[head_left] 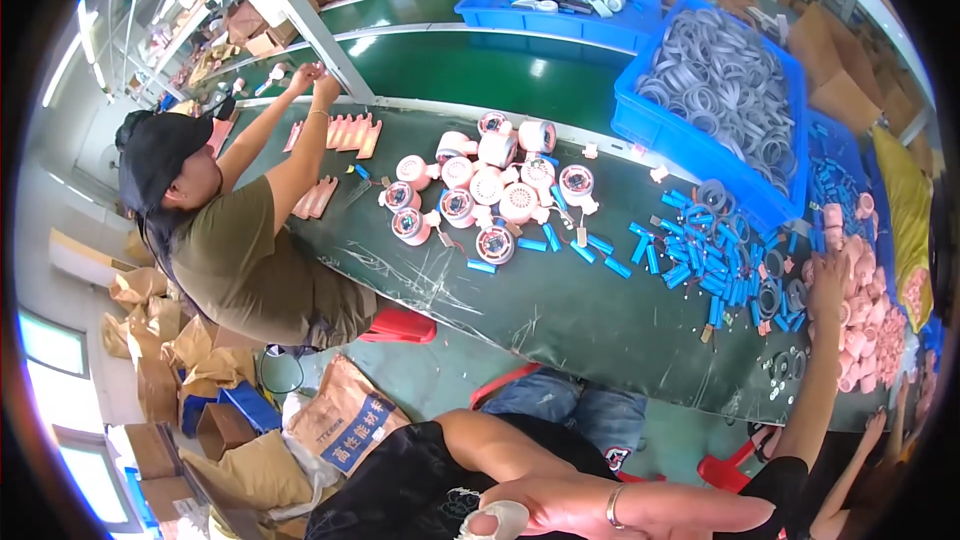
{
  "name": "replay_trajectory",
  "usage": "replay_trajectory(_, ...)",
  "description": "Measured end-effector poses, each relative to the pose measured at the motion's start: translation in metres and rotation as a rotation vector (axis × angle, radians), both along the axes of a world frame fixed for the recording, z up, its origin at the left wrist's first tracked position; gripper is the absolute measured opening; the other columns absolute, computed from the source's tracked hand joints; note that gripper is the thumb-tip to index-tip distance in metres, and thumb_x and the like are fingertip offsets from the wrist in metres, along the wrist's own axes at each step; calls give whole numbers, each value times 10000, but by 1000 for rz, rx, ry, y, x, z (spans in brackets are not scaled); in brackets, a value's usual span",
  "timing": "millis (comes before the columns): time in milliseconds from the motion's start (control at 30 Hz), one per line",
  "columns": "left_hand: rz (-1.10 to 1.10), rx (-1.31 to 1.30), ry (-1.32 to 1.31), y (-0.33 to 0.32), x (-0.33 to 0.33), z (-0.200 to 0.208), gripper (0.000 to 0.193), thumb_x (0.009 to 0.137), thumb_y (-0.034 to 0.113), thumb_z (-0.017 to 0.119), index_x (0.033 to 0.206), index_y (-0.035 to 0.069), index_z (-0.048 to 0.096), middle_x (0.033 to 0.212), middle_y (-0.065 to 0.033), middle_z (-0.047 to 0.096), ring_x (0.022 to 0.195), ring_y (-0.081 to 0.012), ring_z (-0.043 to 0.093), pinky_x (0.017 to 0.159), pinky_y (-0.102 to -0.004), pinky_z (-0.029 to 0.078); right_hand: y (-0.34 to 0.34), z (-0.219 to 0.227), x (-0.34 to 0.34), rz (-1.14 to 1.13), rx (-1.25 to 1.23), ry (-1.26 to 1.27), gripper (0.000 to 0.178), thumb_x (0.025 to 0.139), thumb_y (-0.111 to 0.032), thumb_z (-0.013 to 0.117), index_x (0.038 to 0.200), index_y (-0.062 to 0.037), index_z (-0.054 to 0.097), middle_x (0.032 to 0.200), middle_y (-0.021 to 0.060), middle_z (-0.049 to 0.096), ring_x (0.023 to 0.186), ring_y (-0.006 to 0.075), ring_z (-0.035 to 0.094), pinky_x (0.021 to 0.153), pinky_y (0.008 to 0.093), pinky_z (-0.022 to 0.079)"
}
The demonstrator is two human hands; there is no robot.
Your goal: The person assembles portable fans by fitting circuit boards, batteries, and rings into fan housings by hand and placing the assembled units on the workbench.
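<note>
My left hand (pixel 620 505) is raised very close to the camera at the bottom. A ring (pixel 615 506) circles one stretched finger, and a white cover (pixel 495 520) wraps another digit. The fingers are apart and nothing shows in them. At the right my right hand (pixel 827 283) reaches to the edge of a heap of pink plastic housings (pixel 860 315), fingers extended, with no held part visible. Just left of it lie grey rings (pixel 768 298) and a scatter of blue cylindrical cells (pixel 700 255) with wires. Several pink round fan units (pixel 520 202) are grouped mid-table.
A blue bin (pixel 625 105) of grey rings stands behind the cells; another blue tray (pixel 480 10) holds white parts. At the left a person in a black cap (pixel 180 155) works beside pink handle-like pieces (pixel 355 135). Another person's hand (pixel 874 432) shows at lower right. A metal post (pixel 310 20) rises far left.
</note>
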State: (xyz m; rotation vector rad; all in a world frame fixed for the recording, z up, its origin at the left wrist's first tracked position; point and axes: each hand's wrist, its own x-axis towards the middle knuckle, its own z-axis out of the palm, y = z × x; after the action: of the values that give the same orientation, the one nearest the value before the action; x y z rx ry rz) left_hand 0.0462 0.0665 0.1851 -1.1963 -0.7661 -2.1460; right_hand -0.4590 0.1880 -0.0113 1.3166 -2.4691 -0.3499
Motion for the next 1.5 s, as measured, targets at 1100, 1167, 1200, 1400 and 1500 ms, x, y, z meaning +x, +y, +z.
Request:
replay_trajectory(1100,976,-703,-1226,-40,-8,-201,806,793,83,792,1493,37,394,1405,-160,510,1251,-307,518,1077,-415,404,-23,61,252,479,-436,-1029,670,785,-177,796,1374,-35,509,1189,165,612,1083,318,630,920,423,518)
replay_trajectory(1167,1175,-1064,-1178,-45,-1,-209,1018,704,150,853,1554,58,301,1557,-205,364,1404,-393,370,1153,-481,295,-38,34,287,698,-322,-816,685,760,-95,736,1393,-21,485,1216,186,607,1123,379,595,983,483,474)
replay_trajectory(1200,1157,-1056,-1201,-46,1,-218,1025,706,142,849,1560,61,288,1572,-201,347,1402,-394,377,1156,-481,284,-46,14,299,708,-278,-899,689,746,-64,717,1394,-19,486,1249,177,601,1164,373,583,1059,480,438)
replay_trajectory(1400,1266,-1134,-1220,-30,-3,-243,864,737,163,839,1486,90,416,1344,-104,598,1217,-292,547,978,-434,335,-30,16,307,638,-366,-1058,730,782,-14,661,1477,-66,442,1465,175,502,1413,370,416,1199,488,296)
replay_trajectory(1500,1450,-1171,-1306,-18,-4,-241,810,740,314,849,1430,89,491,1215,-100,607,1110,-283,546,975,-444,331,7,7,287,227,-596,-998,498,882,-42,661,1368,-56,553,1353,187,588,1272,364,556,1060,422,458)
